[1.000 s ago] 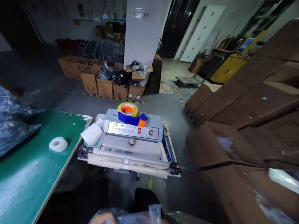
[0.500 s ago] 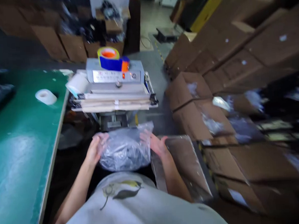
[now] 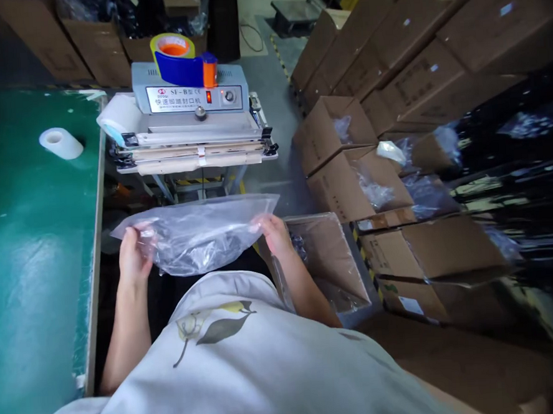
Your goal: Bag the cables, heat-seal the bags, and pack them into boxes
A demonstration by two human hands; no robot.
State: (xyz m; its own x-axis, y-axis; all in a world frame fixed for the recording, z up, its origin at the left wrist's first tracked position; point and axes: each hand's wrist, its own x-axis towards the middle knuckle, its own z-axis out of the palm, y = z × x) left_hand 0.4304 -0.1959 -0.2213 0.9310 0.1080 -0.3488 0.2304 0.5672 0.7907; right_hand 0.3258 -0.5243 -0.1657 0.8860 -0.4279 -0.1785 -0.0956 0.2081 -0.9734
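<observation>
A clear plastic bag (image 3: 203, 233) with dark contents, whose kind I cannot make out, is stretched between my hands above my lap. Its far edge is pulled nearly straight and flat. My left hand (image 3: 136, 250) pinches the bag near its left corner, thumb and fingers closed on the film. At the right corner, my right hand (image 3: 274, 232) grips the film the same way. Just beyond the bag stands a foot-pedal bag sealer (image 3: 191, 118) with a lit red switch, its sealing jaws (image 3: 198, 155) facing me.
A blue tape dispenser (image 3: 179, 68) lies on the sealer, beside a white roll (image 3: 122, 119). Another roll (image 3: 61, 144) is on the green table (image 3: 30, 247) at left. A plastic-lined carton (image 3: 330, 253) stands by my right arm. Stacked cartons (image 3: 442, 247) line the right side.
My hands have moved apart, and the bag's far edge is now drawn out wide and taut. Both hands have gone from loose fingers to a grip on its corners. The view has shifted.
</observation>
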